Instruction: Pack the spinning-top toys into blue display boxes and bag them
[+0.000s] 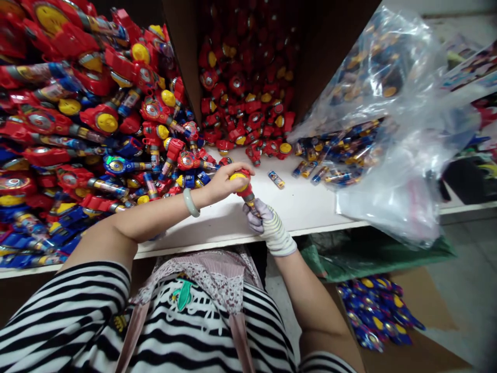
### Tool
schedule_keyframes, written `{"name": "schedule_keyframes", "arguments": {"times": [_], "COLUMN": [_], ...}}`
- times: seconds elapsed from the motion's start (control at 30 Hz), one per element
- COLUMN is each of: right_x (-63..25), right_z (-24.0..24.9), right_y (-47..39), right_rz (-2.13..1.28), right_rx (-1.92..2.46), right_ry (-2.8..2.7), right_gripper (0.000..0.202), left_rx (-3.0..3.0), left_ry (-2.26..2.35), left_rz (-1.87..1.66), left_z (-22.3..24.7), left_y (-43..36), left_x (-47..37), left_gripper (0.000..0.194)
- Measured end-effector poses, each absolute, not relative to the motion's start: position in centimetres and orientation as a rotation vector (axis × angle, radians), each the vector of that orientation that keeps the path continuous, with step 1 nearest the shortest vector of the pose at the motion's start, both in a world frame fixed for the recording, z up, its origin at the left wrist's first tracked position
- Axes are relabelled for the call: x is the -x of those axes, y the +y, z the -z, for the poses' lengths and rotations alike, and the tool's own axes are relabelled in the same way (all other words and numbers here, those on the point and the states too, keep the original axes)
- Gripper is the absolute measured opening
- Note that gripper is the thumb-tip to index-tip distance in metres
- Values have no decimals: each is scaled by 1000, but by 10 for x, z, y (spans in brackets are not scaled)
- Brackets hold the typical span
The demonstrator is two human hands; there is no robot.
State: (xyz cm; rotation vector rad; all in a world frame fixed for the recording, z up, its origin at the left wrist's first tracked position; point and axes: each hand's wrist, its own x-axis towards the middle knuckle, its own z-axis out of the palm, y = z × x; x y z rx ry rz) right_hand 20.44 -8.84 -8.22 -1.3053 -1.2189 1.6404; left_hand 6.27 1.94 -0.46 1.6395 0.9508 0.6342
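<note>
My left hand (229,182), bare and with a pale bangle (191,202) at the wrist, is closed round the head of a red toy (245,192) with a yellow round part. Gloved in white and purple, my right hand (266,220) grips the tube end of that same toy, so both hands hold it just above the white table (213,220). A small printed tube (276,180) lies alone on the table a little beyond my right hand. My fingers partly cover the toy.
Red and blue toys (112,122) are heaped high at the left. An open box (326,57) at the back holds more red ones (248,114). Printed tubes (341,150) spill from a clear plastic bag (404,171) at the right. Blue toys (376,313) sit in a carton below.
</note>
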Motion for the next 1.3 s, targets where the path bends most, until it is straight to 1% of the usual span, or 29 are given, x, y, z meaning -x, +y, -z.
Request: {"name": "schedule_keyframes", "arguments": {"times": [0.03, 0.07, 0.1, 0.2, 0.27, 0.3, 0.4, 0.47, 0.5, 0.53, 0.63, 0.67, 0.7, 0.77, 0.83, 0.9, 0.97, 1.0, 1.07, 1.1, 1.13, 1.2, 1.3], "right_x": [-204, -204, -204, -205, -203, -201, -193, -188, -187, -185, -179, -175, -170, -160, -156, -162, -179, -190, -212, -221, -227, -232, -228], "right_z": [84, 85, 86, 85, 85, 86, 95, 101, 102, 102, 94, 90, 84, 74, 66, 62, 66, 71, 84, 91, 97, 106, 112], "right_y": [-88, -88, -87, -86, -91, -95, -110, -117, -117, -117, -108, -104, -99, -89, -76, -61, -47, -42, -37, -37, -39, -44, -52], "right_rz": [-1756, -1788, -1753, -1445, -1421, -1477, -1919, -2118, -2113, -2022, -1547, -1467, -1478, -1685, -1855, -1796, -1613, -1539, -1469, -1460, -1464, -1484, -1493], "right_rx": [1233, 1227, 1266, 1472, 1481, 1445, 1133, 963, 967, 1047, 1369, 1398, 1377, 1248, 1117, 1049, 1025, 1038, 1128, 1181, 1224, 1271, 1277], "right_ry": [-1161, -1132, -1130, -1151, -1149, -1136, -969, -823, -810, -871, -1196, -1264, -1286, -1204, -1131, -1172, -1229, -1217, -1129, -1076, -1031, -984, -942], "right_gripper": [74, 76, 73, 54, 50, 51, 62, 64, 62, 59, 49, 49, 50, 54, 59, 60, 64, 69, 71, 69, 67, 62, 61], "left_rx": [-1689, -1726, -1744, -1666, -1600, -1592, -1655, -1685, -1687, -1682, -1675, -1674, -1670, -1666, -1697, -1815, -1987, -2071, -2188, -2235, -2245, -2246, -2150], "left_ry": [895, 871, 889, 1081, 1133, 1105, 954, 941, 973, 1019, 1146, 1170, 1183, 1186, 1153, 1171, 1315, 1430, 1674, 1775, 1882, 2014, 2087], "left_rz": [-629, -605, -567, -475, -490, -512, -564, -519, -486, -453, -470, -509, -553, -609, -591, -608, -753, -864, -1038, -1088, -1128, -1052, -812], "left_z": [3, 2, 3, 8, 11, 13, 16, 19, 20, 20, 18, 16, 13, 5, -9, -36, -79, -106, -160, -184, -203, -226, -224], "left_y": [20, 21, 23, 27, 25, 22, 8, -1, -4, -7, -11, -11, -10, -4, 13, 44, 85, 110, 162, 190, 218, 270, 322], "left_x": [-62, -61, -61, -61, -58, -55, -40, -29, -23, -19, -11, -10, -10, -10, -9, -2, 12, 21, 35, 41, 45, 48, 44], "left_gripper": [30, 31, 30, 25, 23, 24, 28, 29, 29, 29, 29, 29, 28, 28, 28, 31, 33, 30, 23, 23, 28, 40, 62]}}
